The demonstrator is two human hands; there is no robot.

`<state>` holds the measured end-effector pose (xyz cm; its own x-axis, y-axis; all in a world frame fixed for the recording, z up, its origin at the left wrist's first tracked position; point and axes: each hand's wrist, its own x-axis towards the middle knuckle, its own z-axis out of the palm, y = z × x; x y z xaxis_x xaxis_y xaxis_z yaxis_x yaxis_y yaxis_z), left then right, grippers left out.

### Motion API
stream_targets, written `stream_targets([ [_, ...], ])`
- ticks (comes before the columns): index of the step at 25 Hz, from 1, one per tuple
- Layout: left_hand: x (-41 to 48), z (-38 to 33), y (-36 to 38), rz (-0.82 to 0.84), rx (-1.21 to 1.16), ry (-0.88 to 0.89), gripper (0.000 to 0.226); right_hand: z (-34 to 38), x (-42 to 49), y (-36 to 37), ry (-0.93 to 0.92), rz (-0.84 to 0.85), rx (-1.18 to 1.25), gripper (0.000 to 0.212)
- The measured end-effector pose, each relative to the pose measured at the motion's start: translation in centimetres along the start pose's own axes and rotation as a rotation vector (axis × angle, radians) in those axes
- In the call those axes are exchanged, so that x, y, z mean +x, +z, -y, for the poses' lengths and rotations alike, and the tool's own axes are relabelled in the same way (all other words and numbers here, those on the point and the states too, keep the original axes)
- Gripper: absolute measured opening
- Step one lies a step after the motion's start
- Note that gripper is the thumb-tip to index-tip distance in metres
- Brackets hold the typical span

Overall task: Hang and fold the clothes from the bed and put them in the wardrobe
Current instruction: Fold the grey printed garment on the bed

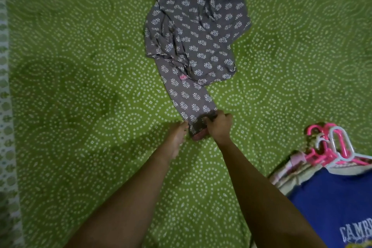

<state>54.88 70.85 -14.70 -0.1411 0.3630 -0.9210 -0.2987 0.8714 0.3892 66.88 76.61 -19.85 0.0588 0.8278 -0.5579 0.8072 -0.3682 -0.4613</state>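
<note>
Bed, head view:
- Green bedsheet (80, 106), white dotted print, spread flat.
- Grey garment (197, 46), white leaf motifs, crumpled at centre-top; narrow end runs toward person; pink label (183, 77) mid-way.
- L hand (177, 137) and R hand (218, 126) both grip that narrow end, side by side.
- Lower right: pink hangers (320, 155) w/ white hanger (342, 147), lying on blue top (332, 203), white lettering "CAMB…".

blue garment (330, 203) | white print | reads "CAMB", cut off by frame edge

Matt printed cloth garment (193, 46) on matt cloth bedsheet (80, 86); glossy plastic hangers (319, 157).
</note>
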Motion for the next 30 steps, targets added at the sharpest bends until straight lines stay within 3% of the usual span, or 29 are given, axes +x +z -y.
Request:
stream_targets([
  [4, 0.2, -0.1, -0.3, 0.039, -0.004, -0.024, 0.040, -0.1, -0.4, 0.8, -0.020, -0.033, -0.163, 0.030],
  [7, -0.2, 0.2, -0.6, 0.088, -0.027, -0.020, 0.039, 0.1, -1.2, 0.4, 0.011, -0.200, 0.133, 0.030],
  [9, -0.6, 0.5, -1.1, 0.084, -0.061, -0.035, 0.040, 0.6, -1.8, 0.5, 0.115, -0.180, 0.353, 0.031],
  [11, -1.3, 0.9, -1.8, 0.073, -0.142, -0.047, 0.041, 1.7, -3.3, 0.5, 0.101, 0.060, 0.529, 0.028],
  [13, -2.1, 1.2, -2.6, 0.070, -0.234, -0.035, 0.039, 3.2, -5.9, 0.3, -0.020, 0.460, 0.671, 0.028],
  [15, -3.1, 1.3, -3.5, 0.041, -0.357, 0.007, 0.028, 4.2, -8.2, -0.3, -0.123, 0.767, 0.593, 0.036],
  [17, -4.8, 1.6, -4.5, -0.037, -0.450, 0.151, 0.013, 4.8, -9.9, -1.0, -0.175, 0.883, 0.504, 0.036],
  [18, -5.7, 1.5, -4.8, -0.081, -0.451, 0.240, 0.011, 5.2, -10.5, -1.6, -0.151, 0.862, 0.506, 0.029],
  [21, -9.1, 1.1, -5.7, -0.173, -0.400, 0.384, 0.018, 7.0, -12.1, -2.8, -0.068, 0.592, 0.602, 0.010],
  [25, -13.9, 2.6, -7.6, 0.049, -0.177, 0.407, 0.014, 9.6, -13.8, -2.5, 0.006, 0.442, 0.732, 0.031],
  [28, -17.3, 5.2, -9.5, 0.207, 0.000, 0.427, 0.020, 11.1, -16.7, -2.1, 0.022, 0.359, 0.988, 0.015],
  [30, -18.8, 6.8, -10.9, 0.212, -0.016, 0.404, 0.020, 11.7, -19.2, -1.8, -0.020, 0.330, 1.072, 0.020],
])
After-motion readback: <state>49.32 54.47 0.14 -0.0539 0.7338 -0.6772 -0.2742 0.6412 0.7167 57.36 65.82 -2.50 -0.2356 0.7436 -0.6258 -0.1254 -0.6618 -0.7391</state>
